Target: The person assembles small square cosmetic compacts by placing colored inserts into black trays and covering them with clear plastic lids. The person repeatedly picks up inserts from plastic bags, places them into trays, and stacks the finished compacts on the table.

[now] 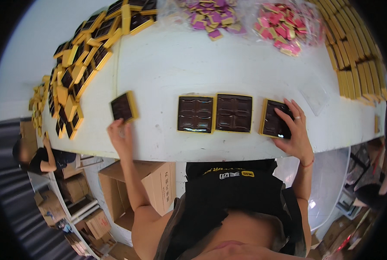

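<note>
Two flat chocolate boxes with dark brown segmented trays and gold rims lie side by side on the white table, the left one touching the right one. My left hand is left of them, slightly blurred, its fingers closed on the near edge of another such box, which shows its gold right side. On the right, my right hand grips a similar box, fingers over its top and right side, thumb at the near edge. A gap separates this box from the middle pair.
Gold-and-brown boxes pile up along the left. Purple-and-gold pieces and a bag of pink pieces lie at the back. Rows of gold boxes stand far right, near a clear plastic sheet. Below is an open carton; another person sits left.
</note>
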Tool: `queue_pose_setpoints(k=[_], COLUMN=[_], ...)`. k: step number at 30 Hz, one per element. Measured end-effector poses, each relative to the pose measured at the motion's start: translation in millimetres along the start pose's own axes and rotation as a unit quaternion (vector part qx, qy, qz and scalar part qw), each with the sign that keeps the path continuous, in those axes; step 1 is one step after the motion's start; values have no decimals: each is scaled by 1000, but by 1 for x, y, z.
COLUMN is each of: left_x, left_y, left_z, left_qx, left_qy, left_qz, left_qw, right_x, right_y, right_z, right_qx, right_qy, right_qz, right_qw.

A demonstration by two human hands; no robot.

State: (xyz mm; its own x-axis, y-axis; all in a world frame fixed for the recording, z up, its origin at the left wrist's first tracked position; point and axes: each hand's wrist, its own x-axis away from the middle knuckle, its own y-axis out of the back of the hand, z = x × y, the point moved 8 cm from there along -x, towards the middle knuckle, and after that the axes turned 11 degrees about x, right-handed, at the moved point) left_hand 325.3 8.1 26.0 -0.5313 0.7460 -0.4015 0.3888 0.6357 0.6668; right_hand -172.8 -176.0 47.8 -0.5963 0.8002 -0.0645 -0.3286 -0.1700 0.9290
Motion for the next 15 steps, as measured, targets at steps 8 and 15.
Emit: queue_pose_setpoints(k=[8,15], left_x=[58,36], left_y=[-41,-102], left_z=[-98,-137], left_qx=[124,-20], left_qy=[6,-145], left_qz=[87,176], left_qw=[988,973], right_x=[-6,-11], right_y=[-5,-11], right_z=[24,31], right_qx=[40,123], right_qy=[25,32], right_qz=[1,-19], right_qw=[999,992])
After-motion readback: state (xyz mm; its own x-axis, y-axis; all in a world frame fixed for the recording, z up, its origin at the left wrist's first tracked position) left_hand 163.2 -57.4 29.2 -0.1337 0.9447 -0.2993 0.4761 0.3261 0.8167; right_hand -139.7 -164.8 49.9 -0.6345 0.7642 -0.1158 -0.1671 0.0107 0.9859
